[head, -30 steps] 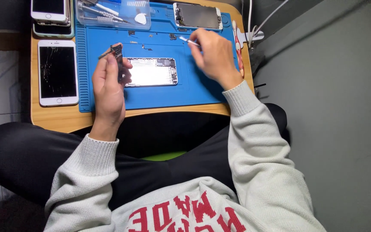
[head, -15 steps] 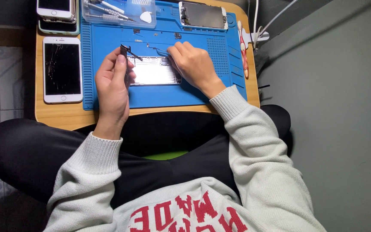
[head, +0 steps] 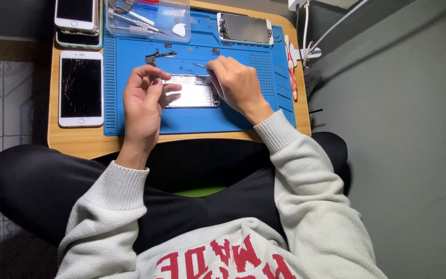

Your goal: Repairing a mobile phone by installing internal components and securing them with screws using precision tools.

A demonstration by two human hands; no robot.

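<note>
An opened phone body [head: 194, 95] with a shiny inside lies in the middle of the blue repair mat [head: 243, 116]. My left hand [head: 143, 101] grips its left end, thumb on top and fingers curled at the edge. My right hand [head: 236, 85] rests over the phone's right end and pinches thin metal tweezers [head: 201, 65], whose tip points left just above the phone's top edge. A small dark part with a flex strip [head: 157, 55] lies loose on the mat above my left hand.
A white phone with cracked glass [head: 81, 89] lies on the wooden lap table [head: 78, 144] left of the mat, another phone [head: 76, 13] above it. A clear tool tray [head: 148, 18] and a detached screen [head: 244, 28] sit at the back. A red-handled tool [head: 291, 70] lies at the mat's right edge.
My left hand let go of the small dark part, which now lies on the mat, and took the phone's left end. My right hand moved left with the tweezers to the phone.
</note>
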